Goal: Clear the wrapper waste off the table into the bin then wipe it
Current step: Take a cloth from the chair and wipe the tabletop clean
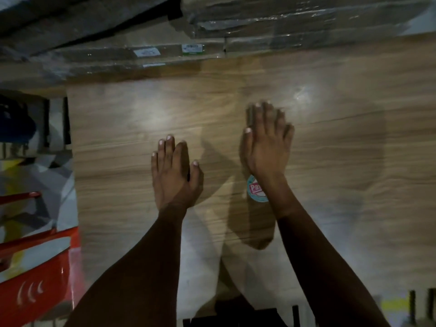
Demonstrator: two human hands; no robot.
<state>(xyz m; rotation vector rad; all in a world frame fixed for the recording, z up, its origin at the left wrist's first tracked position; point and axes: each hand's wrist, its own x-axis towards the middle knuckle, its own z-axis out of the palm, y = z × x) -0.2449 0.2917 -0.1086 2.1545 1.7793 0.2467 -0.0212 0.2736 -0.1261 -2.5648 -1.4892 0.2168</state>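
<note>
A wood-grain table (118,138), film-wrapped cartons (236,27) along its far edge: left hand (175,172) and right hand (266,142) lie flat, fingers straight, holding nothing; no wrapper or cloth visible, so fetching a cloth seems next.

hands (221,159) on table (342,161), sticker (254,190) (under right wrist)

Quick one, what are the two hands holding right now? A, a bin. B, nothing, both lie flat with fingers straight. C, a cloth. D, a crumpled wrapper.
B: the left hand and right hand are both spread palm down over the table, fingers straight, with nothing gripped; a round sticker shows beside the right wrist.
</note>
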